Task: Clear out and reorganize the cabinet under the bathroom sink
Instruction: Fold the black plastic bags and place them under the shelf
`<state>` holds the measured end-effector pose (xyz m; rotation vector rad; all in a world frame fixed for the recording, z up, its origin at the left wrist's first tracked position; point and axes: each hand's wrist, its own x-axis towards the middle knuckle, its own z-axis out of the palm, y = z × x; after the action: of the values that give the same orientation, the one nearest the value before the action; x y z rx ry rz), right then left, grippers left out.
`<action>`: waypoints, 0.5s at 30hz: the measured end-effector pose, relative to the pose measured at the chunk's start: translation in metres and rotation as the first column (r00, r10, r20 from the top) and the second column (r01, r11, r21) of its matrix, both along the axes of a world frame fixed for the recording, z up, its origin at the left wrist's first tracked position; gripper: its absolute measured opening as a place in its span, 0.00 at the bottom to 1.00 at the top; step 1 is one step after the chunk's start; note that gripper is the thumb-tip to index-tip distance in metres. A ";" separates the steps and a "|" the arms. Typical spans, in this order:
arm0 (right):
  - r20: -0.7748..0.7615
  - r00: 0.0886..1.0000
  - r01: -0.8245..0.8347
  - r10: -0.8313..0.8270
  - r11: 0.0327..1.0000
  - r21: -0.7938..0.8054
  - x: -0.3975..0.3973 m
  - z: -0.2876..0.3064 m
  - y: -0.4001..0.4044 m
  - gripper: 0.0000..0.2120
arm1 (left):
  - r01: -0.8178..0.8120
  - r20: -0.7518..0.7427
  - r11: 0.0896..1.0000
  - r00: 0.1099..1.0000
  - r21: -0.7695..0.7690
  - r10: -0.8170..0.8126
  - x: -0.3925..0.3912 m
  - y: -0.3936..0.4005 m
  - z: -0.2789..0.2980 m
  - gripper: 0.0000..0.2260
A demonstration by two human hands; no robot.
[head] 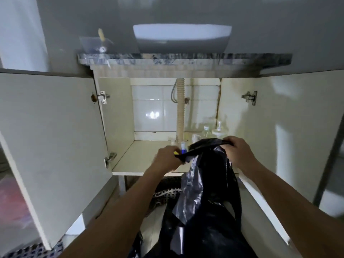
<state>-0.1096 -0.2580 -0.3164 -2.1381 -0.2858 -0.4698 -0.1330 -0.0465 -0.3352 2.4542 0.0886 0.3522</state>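
Item: black bag [206,183] | left hand [167,157], right hand [239,153] fingers pinch rim | I'd spread mouth wide (cabinet [149,157] bottles [206,132], probably) before loading.

Two bare forearms come up from the bottom edge, one on each side. Neither carries a sleeve, cuff, watch, band or glove anywhere along the length that shows, from near the elbow to the wrist. The left hand [167,157] is slightly blurred, so its fingers cannot be made out singly. The right hand [240,151] is sharper: knuckles and the back of the hand show plainly, with no ring visible.
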 end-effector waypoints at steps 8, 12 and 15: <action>-0.131 0.987 -0.058 0.089 0.973 0.224 -0.004 -0.013 -0.025 0.09 | 0.032 -0.230 0.450 0.826 -0.892 -0.515 0.011 -0.016 -0.043 0.24; -0.060 0.998 -0.019 0.021 0.999 0.042 -0.008 -0.013 -0.023 0.12 | 0.018 -0.327 0.527 0.767 -0.849 -0.552 0.002 -0.044 -0.041 0.18; 0.025 0.998 0.064 -0.063 0.997 -0.030 -0.007 -0.011 -0.020 0.12 | 0.137 -0.395 0.685 0.729 -0.716 -0.559 -0.001 -0.053 -0.050 0.07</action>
<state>-0.1166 -0.2776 -0.3277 -2.1784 -0.2401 -0.5308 -0.1337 -0.0997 -0.3853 1.7171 -0.0301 -0.5733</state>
